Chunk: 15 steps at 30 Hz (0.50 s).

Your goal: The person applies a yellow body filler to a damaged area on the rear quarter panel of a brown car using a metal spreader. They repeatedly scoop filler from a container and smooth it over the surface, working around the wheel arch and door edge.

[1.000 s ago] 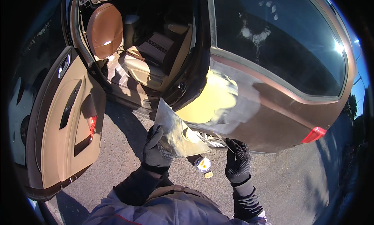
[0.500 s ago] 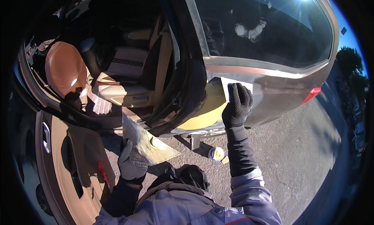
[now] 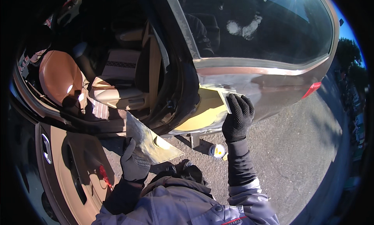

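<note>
In a dark dotted glove, my right hand [image 3: 239,117] is closed on a pale flat filler spreader [image 3: 224,100]. The spreader's edge lies against the car's side panel [image 3: 269,92], at the right border of a yellow filler patch [image 3: 202,108]. My gloved left hand [image 3: 134,164] grips the edge of a thin mixing board [image 3: 150,141] smeared with grey and pale yellow filler. The board is tilted in front of my body, with a small mound of yellowish paste on it. My left fingers are partly hidden beneath the board.
To the left stands an opened car door [image 3: 83,162] with a red object [image 3: 104,175] in its pocket. Beige seats [image 3: 120,84] show through the doorway. On the paved ground [image 3: 288,155] sits a small tub [image 3: 217,151] with white and orange contents, close to my right forearm.
My right hand and the spreader have moved down the panel, and the spreader has turned more edge-on. Fresh pale filler shows along the patch's upper edge. The left hand still holds the board.
</note>
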Motion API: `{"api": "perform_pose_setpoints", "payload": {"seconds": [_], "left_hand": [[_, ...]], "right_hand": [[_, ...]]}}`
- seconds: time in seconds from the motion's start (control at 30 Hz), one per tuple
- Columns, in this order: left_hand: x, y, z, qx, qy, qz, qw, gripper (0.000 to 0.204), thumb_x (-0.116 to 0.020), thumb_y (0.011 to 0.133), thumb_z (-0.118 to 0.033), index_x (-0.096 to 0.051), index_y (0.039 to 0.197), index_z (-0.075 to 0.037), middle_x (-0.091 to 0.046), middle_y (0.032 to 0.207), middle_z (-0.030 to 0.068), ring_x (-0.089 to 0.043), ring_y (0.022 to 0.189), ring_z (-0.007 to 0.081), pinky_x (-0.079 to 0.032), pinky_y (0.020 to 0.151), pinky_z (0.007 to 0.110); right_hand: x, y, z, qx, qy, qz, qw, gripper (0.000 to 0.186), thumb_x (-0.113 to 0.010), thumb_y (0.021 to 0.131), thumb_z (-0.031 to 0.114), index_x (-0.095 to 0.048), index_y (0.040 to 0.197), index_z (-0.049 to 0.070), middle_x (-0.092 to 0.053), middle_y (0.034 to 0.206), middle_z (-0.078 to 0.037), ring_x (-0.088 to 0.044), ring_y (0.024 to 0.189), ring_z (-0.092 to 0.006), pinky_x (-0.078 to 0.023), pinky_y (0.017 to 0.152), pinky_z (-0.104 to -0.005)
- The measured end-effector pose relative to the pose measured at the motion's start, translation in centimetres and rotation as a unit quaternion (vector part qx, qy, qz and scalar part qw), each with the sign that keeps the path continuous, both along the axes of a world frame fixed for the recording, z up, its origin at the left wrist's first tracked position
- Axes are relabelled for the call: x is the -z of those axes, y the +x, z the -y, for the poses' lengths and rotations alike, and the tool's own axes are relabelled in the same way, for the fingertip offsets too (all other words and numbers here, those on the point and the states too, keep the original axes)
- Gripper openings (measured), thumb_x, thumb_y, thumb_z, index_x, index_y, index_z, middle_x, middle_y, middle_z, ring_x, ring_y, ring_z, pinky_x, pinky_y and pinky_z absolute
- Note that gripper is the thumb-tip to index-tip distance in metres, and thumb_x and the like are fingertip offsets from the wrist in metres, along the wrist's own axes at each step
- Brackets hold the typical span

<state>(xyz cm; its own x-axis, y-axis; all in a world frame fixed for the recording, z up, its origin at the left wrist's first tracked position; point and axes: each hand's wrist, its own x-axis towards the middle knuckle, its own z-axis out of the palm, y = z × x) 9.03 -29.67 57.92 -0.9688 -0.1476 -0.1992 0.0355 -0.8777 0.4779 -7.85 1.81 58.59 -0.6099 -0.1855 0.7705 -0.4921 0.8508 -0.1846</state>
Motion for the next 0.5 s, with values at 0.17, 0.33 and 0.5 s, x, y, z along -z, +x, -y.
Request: {"api": "perform_pose_setpoints", "payload": {"seconds": [0.17, 0.33, 0.5], "left_hand": [[-1.3, -1.1, -2.5, 0.020, -0.018, 0.008, 1.000, 0.045, -0.055, 0.105, -0.022, -0.052, 0.147, -0.007, -0.063, 0.140, 0.0083, -0.058, 0.132, 0.0251, -0.042, 0.115, 0.043], [-2.4, -3.0, -4.6, 0.018, -0.064, -0.042, 0.997, 0.044, -0.056, 0.105, -0.021, -0.052, 0.146, -0.009, -0.062, 0.140, 0.0076, -0.059, 0.131, 0.0247, -0.045, 0.112, 0.043], [-3.1, -3.9, -3.0, 0.020, -0.025, -0.056, 0.998, 0.038, -0.056, 0.104, -0.021, -0.058, 0.140, -0.010, -0.065, 0.137, 0.0057, -0.060, 0.129, 0.0231, -0.046, 0.112, 0.042]], "right_hand": [[-3.0, 6.3, 0.2, -0.185, -0.485, 0.152, 0.841, 0.029, -0.059, 0.099, 0.001, -0.068, 0.126, -0.004, -0.069, 0.121, -0.017, -0.063, 0.116, -0.0290, -0.048, 0.104, -0.0406], [-4.5, 10.7, 1.6, -0.346, -0.439, 0.370, 0.742, 0.030, -0.065, 0.096, 0.000, -0.067, 0.126, -0.003, -0.071, 0.115, -0.019, -0.070, 0.105, -0.0334, -0.056, 0.095, -0.0434], [-3.0, 9.6, 2.1, -0.343, -0.252, 0.375, 0.824, 0.026, -0.062, 0.097, 0.000, -0.066, 0.123, -0.004, -0.070, 0.115, -0.022, -0.069, 0.106, -0.0336, -0.054, 0.095, -0.0416]]}}
